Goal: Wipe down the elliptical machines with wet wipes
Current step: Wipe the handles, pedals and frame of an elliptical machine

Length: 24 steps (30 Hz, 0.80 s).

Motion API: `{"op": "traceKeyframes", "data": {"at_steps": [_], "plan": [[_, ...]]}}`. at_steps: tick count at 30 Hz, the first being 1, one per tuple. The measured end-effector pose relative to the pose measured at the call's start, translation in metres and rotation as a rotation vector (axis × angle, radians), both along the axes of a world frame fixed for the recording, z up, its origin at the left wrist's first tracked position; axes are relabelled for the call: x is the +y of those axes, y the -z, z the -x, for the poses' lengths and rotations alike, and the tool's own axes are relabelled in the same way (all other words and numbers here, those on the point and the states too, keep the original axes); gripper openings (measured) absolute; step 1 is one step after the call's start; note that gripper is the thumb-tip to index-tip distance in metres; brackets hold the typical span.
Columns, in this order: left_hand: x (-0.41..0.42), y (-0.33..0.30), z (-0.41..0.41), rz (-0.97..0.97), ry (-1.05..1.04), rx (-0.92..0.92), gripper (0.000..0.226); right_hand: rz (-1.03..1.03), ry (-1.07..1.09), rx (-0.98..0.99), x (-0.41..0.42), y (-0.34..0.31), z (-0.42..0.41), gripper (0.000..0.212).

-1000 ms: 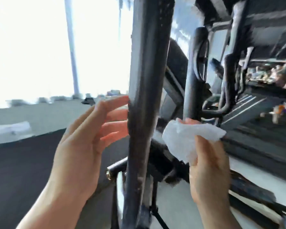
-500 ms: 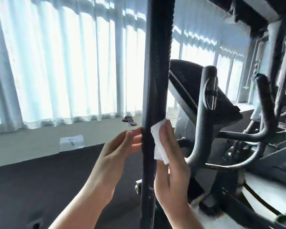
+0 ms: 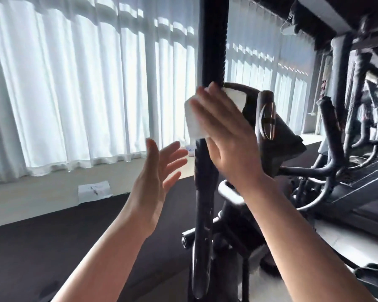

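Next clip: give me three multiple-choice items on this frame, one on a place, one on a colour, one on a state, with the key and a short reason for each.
1. Where is the wet wipe?
A. on the floor
B. pressed against the elliptical's upright bar
C. draped on the curtains

2. What colour is the wipe?
A. white
B. blue
C. yellow

3. How is the left hand?
A. gripping the bar
B. holding a wipe
C. open, off the bar

Key: 1 B, the right hand holds it flat to the bar; 2 A, it shows white beside the fingers; 3 C, fingers spread with a visible gap to the bar.
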<state>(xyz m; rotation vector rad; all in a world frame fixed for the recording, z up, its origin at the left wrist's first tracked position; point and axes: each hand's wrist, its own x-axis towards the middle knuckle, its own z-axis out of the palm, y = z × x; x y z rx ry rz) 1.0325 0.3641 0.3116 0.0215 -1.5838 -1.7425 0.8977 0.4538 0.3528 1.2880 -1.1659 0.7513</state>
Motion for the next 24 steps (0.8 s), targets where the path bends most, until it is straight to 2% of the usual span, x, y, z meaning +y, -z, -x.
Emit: {"op": "traceKeyframes", "data": {"at_steps": [4, 8, 12, 15, 17, 19, 22, 24], "plan": [[-0.003, 0.004, -0.007, -0.006, 0.136, 0.027, 0.075, -0.266, -0.084, -0.101, 0.011, 0.053, -0.003, 0.035], [0.001, 0.003, -0.001, 0.037, 0.074, 0.016, 0.069, -0.401, -0.187, -0.267, 0.032, 0.083, -0.018, 0.04], [0.009, -0.013, 0.003, 0.078, -0.013, 0.07, 0.051, -0.252, -0.417, -0.442, 0.046, 0.056, -0.033, 0.029], [0.017, -0.039, 0.005, 0.134, -0.059, 0.119, 0.049, -0.024, -0.454, -0.487, 0.041, -0.012, -0.033, 0.031], [0.022, -0.061, 0.006, 0.172, -0.136, 0.163, 0.057, 0.185, -0.41, -0.424, 0.031, -0.07, -0.023, 0.032], [0.025, -0.083, 0.006, 0.206, -0.19, 0.182, 0.068, 0.288, -0.34, -0.269, 0.019, -0.128, -0.012, 0.035], [0.029, -0.108, 0.005, 0.216, -0.168, 0.171, 0.075, 0.154, -0.206, -0.02, 0.003, -0.178, 0.004, 0.031], [0.038, -0.117, 0.005, 0.22, -0.156, 0.154, 0.075, -0.044, -0.163, 0.003, -0.001, -0.167, 0.012, 0.026]]}}
